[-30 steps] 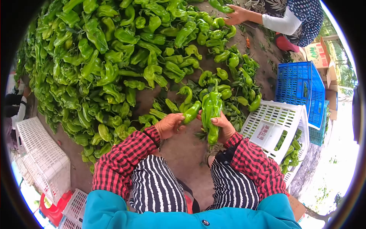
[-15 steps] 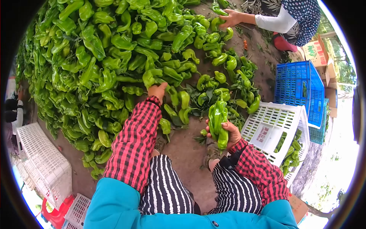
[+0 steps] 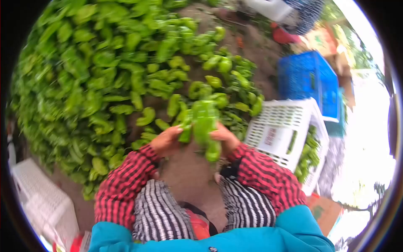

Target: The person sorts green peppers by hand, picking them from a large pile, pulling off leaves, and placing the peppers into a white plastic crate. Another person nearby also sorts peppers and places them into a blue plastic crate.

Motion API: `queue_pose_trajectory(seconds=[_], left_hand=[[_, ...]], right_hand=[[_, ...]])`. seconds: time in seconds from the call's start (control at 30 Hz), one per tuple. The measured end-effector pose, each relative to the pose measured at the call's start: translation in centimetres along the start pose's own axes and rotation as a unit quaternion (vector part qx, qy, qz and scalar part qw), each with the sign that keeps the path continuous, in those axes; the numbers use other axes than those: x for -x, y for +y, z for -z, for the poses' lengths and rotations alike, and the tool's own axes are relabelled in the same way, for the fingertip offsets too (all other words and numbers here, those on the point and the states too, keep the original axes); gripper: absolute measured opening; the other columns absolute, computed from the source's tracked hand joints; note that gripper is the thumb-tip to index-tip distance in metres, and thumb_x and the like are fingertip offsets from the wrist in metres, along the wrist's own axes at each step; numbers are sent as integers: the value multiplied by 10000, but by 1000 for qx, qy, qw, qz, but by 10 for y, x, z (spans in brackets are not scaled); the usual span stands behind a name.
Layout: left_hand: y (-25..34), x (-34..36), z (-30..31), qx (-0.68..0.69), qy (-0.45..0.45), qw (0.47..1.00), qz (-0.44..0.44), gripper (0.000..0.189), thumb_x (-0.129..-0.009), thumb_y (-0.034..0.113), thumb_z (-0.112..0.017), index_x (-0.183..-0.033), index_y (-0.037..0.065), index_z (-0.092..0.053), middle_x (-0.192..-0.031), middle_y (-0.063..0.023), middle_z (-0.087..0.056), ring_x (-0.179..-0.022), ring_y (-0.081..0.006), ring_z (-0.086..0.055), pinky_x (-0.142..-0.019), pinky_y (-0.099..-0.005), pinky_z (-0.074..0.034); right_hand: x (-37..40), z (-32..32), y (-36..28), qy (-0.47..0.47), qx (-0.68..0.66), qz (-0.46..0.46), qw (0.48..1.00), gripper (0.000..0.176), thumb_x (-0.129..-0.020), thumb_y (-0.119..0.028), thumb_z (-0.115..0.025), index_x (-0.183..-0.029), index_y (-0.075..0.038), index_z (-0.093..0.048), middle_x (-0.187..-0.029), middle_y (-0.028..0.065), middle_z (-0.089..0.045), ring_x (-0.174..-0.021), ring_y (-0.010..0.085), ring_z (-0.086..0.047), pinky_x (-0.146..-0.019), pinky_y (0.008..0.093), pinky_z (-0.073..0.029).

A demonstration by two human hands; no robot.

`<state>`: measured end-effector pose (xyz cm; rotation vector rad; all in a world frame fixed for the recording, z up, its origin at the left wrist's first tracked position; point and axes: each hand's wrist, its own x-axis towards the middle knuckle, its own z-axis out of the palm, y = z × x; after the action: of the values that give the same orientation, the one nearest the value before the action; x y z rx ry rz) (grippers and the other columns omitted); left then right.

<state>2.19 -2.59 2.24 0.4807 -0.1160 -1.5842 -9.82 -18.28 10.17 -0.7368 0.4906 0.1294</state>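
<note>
In the head view, blurred by motion, both hands are in front of my knees. My left hand (image 3: 167, 140) is closed on a green pepper (image 3: 185, 127) that points upward. Just beside it, my right hand (image 3: 226, 137) grips a bunch of long green peppers (image 3: 205, 119), some of them hanging below the fingers. The two handfuls are side by side; whether they touch is too blurred to tell. A large heap of green peppers (image 3: 84, 80) spreads across the ground ahead and to the left, with looser ones beyond my hands.
At right, a white crate (image 3: 273, 130) lies tipped with peppers inside, near a blue crate (image 3: 300, 75) and cardboard boxes (image 3: 323, 42). Another white crate (image 3: 44, 195) is at lower left. A co-worker's white sleeve (image 3: 268, 9) shows at the top. A red seat (image 3: 197, 224) is beneath me.
My left hand has come back from the heap with a pepper, toward my right hand. The right hand moved left with its bunch. The whole view has shifted, and the co-worker's hand is out of sight.
</note>
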Motion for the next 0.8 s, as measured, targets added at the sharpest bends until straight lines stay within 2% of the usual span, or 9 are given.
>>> queue_pose_trajectory(seconds=[0.07, 0.17, 0.27, 0.37, 0.43, 0.5, 0.53, 0.63, 0.8], left_hand=[[-5, 4, -3, 1, 26, 998, 55, 422, -879, 346, -449, -1164, 36, -474, -1034, -71, -557, -935, -166, -527, -739, -300, -439], [19, 5, -55, -282, -24, 959, 31, 417, -894, 347, -430, -1165, 33, -473, -1099, -73, -541, -1009, -164, -517, -826, -306, -426], [6, 5, -67, -43, -30, 997, 57, 468, -853, 347, -546, -1195, 45, -445, -1160, -53, -503, -1047, -177, -503, -867, -317, -415], [6, 4, -76, -73, -70, 992, 75, 573, -838, 423, -532, -1219, 13, -408, -1179, -52, -493, -1091, -201, -470, -928, -355, -365], [5, -1, -85, -101, -76, 989, 78, 630, -801, 488, -549, -1229, 47, -410, -1169, -52, -497, -1046, -183, -504, -874, -319, -411], [20, -7, -100, -154, -128, 964, 172, 659, -786, 480, -577, -1246, 47, -387, -1172, -43, -495, -1049, -184, -501, -868, -316, -410], [18, -6, -120, -142, -127, 973, 133, 545, -815, 452, -555, -1131, 12, -495, -1024, -62, -557, -897, -172, -527, -764, -304, -412], [1, -13, -145, -75, -113, 983, 123, 566, -813, 470, -547, -1125, 1, -492, -1004, -60, -557, -889, -172, -525, -750, -302, -410], [-3, -22, -145, -51, -108, 990, 73, 523, -827, 371, -582, -1172, -4, -468, -1027, -75, -562, -953, -155, -522, -866, -314, -412]], right_hand=[[12, -14, -7, 47, 48, 25, 997, 787, -668, -62, -650, -1327, -81, -221, -1180, 85, -437, -1022, 171, -465, -885, 321, -382], [18, -13, -1, 0, 169, 70, 983, 852, -569, -51, -739, -1282, -73, -273, -1164, 49, -426, -1082, 145, -389, -928, 303, -335], [36, -27, -22, -30, 215, 69, 974, 827, -530, -54, -768, -1219, -69, -311, -1085, 40, -440, -1042, 129, -394, -911, 283, -343], [51, -29, -29, -58, 259, 167, 949, 821, -513, -44, -774, -1199, -71, -324, -1069, 40, -443, -1027, 120, -393, -897, 280, -354], [68, -33, -42, -45, 228, 146, 962, 832, -494, -41, -784, -1197, -68, -341, -1090, 50, -449, -1048, 130, -403, -905, 290, -359], [88, -39, -61, -74, 44, 76, 993, 832, -496, -40, -784, -1207, -64, -352, -1127, 63, -454, -1073, 152, -421, -911, 307, -370], [95, -36, -63, -84, 97, 104, 986, 847, -496, -23, -780, -1226, -65, -353, -1165, 68, -452, -1100, 175, -428, -914, 323, -380], [121, -43, -65, -4, 138, 191, 972, 907, -491, -19, -781, -1267, -47, -312, -1171, 67, -457, -1085, 174, -449, -926, 323, -372], [203, -34, -101, 212, 17, 261, 942, 968, -498, -46, -751, -1332, -65, -259, -1209, 86, -450, -1111, 208, -447, -932, 324, -368]])
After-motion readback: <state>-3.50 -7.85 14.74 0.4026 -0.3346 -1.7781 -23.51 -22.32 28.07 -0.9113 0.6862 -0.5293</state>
